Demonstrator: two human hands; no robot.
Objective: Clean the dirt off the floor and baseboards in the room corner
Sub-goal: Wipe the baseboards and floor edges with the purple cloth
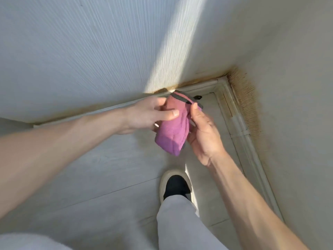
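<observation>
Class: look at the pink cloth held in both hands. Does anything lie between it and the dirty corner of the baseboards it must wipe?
Almost nothing. The pink cloth is held by the left hand and right hand above the floor. Only a small dark object lies on the floor before the corner baseboards.

Head view, steeply down onto corner floor (pixel 108 177)

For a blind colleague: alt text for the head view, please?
Both hands, left hand and right hand, hold a folded pink cloth above a grimy room corner with stained baseboards. A slippered foot stands on the pale floor.
</observation>
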